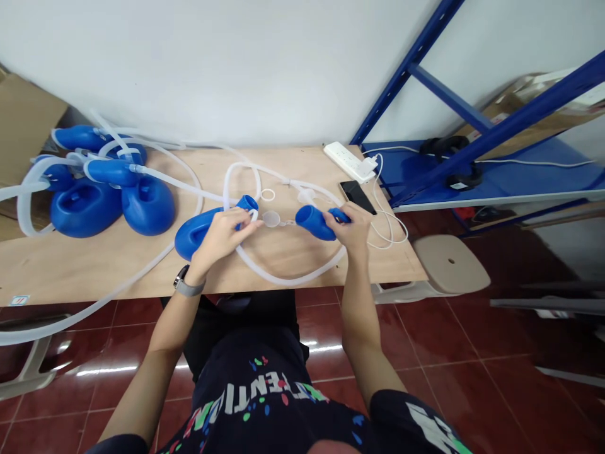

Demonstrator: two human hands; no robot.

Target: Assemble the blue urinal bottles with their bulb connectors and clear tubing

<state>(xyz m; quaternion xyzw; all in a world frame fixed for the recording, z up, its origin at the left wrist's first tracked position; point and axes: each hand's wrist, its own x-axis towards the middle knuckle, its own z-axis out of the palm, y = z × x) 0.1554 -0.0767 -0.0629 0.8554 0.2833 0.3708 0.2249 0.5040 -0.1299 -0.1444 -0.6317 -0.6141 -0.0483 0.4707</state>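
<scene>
Holding white piece left, blue part right, hands over wooden table beside white wall

The head-worn camera looks forward and steeply down over a dark printed cloth shirt. Fairly near, it takes in the bare left hand, bare right hand and pale wooden table.

Right hand in curled grip

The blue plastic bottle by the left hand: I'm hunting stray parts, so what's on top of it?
The left hand covers part of the blue plastic bottle; a curved white piece shows by the fingers. Whatever lies beneath the hand is hidden.
</scene>
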